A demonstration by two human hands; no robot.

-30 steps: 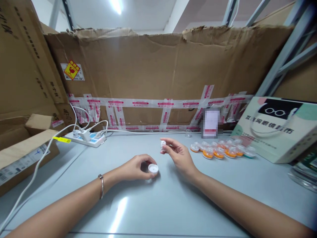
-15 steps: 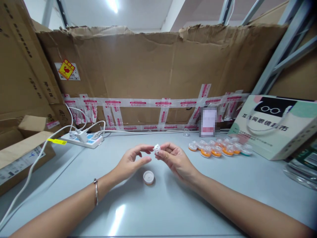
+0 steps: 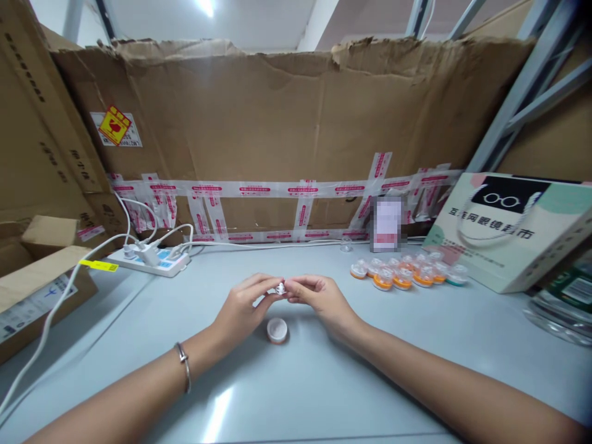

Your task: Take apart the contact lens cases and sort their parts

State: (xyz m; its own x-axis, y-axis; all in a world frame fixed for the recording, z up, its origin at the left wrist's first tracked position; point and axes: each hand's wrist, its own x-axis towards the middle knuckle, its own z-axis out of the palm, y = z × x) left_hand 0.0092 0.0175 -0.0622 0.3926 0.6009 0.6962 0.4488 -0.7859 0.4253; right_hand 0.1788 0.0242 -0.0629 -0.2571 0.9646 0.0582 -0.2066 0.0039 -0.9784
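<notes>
A small white plastic part [image 3: 280, 288] is held up between my fingertips, above the table. My left hand [image 3: 247, 302] pinches it from the left with thumb and fingers. From the other side, my right hand [image 3: 319, 296] is closed with thumb and fingertips at the part, hiding some of it. Just below the hands, a round white cup-shaped piece [image 3: 277, 330] with an orange-tinted base stands on the grey table [image 3: 296, 388], touched by neither hand.
Several clear-domed pieces with orange or teal bases [image 3: 402, 280] are grouped at the right. Behind them are a blurred upright card [image 3: 387, 223] and a paper bag [image 3: 494, 234]. A power strip [image 3: 152, 260] with cables and a cardboard box [image 3: 41, 296] occupy the left; a large bottle [image 3: 564, 302] the right edge.
My left hand has moved in and closed its thumb and fingers on the white part. My right hand has brought the part slightly left and down. The view has shifted a little.
</notes>
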